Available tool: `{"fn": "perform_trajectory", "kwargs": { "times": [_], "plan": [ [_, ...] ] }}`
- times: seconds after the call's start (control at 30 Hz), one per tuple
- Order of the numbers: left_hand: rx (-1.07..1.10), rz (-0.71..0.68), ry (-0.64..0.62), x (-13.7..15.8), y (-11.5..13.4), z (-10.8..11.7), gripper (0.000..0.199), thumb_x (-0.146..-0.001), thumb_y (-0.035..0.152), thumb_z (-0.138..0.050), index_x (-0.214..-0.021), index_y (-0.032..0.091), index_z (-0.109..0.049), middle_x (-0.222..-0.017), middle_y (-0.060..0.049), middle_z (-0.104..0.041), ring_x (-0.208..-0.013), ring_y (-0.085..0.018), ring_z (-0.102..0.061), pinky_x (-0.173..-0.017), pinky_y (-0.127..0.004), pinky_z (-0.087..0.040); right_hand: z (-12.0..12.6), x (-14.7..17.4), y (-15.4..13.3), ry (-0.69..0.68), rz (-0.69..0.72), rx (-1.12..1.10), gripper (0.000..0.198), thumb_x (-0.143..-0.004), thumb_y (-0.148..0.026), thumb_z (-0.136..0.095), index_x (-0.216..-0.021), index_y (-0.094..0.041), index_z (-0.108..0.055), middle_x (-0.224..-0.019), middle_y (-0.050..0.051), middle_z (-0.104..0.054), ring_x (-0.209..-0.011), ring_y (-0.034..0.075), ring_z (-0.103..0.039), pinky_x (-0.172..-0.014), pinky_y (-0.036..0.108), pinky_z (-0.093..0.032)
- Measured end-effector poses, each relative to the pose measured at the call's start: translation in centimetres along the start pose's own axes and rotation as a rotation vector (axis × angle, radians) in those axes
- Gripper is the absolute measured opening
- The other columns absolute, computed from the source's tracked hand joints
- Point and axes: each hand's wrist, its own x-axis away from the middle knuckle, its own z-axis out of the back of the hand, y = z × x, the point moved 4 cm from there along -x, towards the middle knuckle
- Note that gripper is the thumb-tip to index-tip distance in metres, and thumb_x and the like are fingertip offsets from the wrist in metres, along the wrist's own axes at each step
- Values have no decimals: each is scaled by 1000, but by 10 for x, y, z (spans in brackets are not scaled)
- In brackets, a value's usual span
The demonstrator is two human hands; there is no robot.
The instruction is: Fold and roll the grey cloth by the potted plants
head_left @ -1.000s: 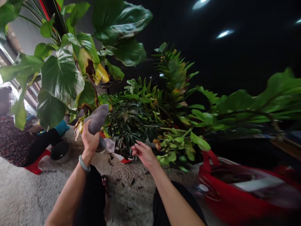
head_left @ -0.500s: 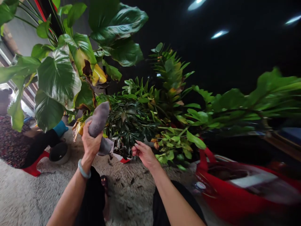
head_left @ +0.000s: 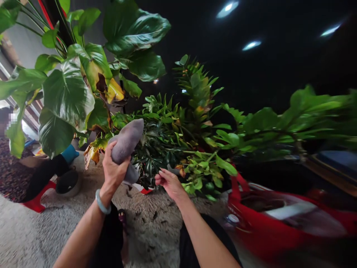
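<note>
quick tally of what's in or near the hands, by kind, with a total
Hands: 2 (left hand, right hand)
Grey cloth: 1, in the left hand's grip
Wrist bangle: 1, on the left wrist
Dark bowl: 1, on the floor at left
Total: 5

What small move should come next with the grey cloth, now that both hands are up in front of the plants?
Probably bring the grey cloth to one of the dark green leaves just beside it. The left hand grips the cloth bunched and raised at leaf height, while the right hand is open with its fingers at the same foliage, seemingly placed to steady a leaf.
</note>
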Motion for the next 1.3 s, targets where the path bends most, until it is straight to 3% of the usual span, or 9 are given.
{"fn": "perform_trajectory", "kwargs": {
  "times": [0.27,0.4,0.53,0.67,0.77,0.93,1.07,1.2,1.3],
  "plan": [
    [4,178,-545,88,-39,-11,59,-54,5,-71,-109,26,-75,-108,-4,-76,-104,-35,-70,-99,-50,-52,12,-4,1,81,25,59,40,-52,-35,-91,-83,-19,-70,-61,0,-72,-49,17,-64,-48,27,-50],
    [71,-4,-343,54,12,0,59,-58,13,-78,-116,22,-73,-113,-6,-73,-107,-33,-68,-99,-44,-52,17,-4,-2,101,29,63,40,-56,-36,-87,-89,-20,-70,-58,0,-70,-47,17,-61,-48,29,-51],
    [18,-242,-251,-3,42,-50,59,-68,17,-75,-126,17,-66,-126,-10,-68,-118,-30,-63,-109,-42,-45,20,-3,-8,144,51,-3,56,-54,-34,-88,-105,-21,-68,-58,-1,-69,-46,15,-60,-49,29,-52],
    [-149,-165,-647,16,7,-104,65,-63,8,-70,-126,22,-65,-122,-8,-69,-115,-30,-65,-104,-42,-49,26,-9,-12,247,159,-74,48,-50,-37,-88,-89,-22,-67,-53,-3,-66,-43,16,-57,-44,27,-47],
    [-310,-76,-914,53,-11,-97,68,-61,9,-72,-127,23,-65,-121,-8,-71,-110,-31,-67,-99,-44,-52,29,-12,-15,271,233,-84,38,-55,-43,-84,-82,-24,-64,-52,-4,-63,-48,16,-59,-47,27,-48],
    [-181,-187,-656,25,35,-69,63,-68,13,-72,-129,24,-61,-127,-5,-68,-115,-26,-65,-103,-39,-50,32,-9,-17,237,202,-53,41,-58,-36,-84,-91,-22,-64,-55,-2,-66,-44,14,-55,-45,27,-46],
    [-163,-280,-357,-13,46,-96,62,-75,16,-70,-135,22,-55,-135,-7,-63,-126,-26,-59,-111,-40,-45,34,-7,-18,231,179,-93,46,-58,-33,-83,-97,-23,-62,-59,-3,-68,-44,13,-55,-46,25,-47],
    [-372,-189,-678,21,6,-119,67,-71,11,-70,-136,21,-56,-130,-11,-65,-118,-29,-64,-103,-44,-51,35,-8,-17,258,217,-126,36,-59,-30,-82,-88,-24,-60,-58,-5,-65,-45,13,-55,-46,24,-44],
    [-430,-136,-891,54,-4,-94,67,-67,11,-71,-132,23,-60,-123,-9,-68,-110,-30,-67,-98,-45,-53,35,-8,-18,278,256,-170,30,-61,-33,-79,-83,-23,-61,-60,-4,-65,-54,15,-59,-48,25,-45]
  ]
}}
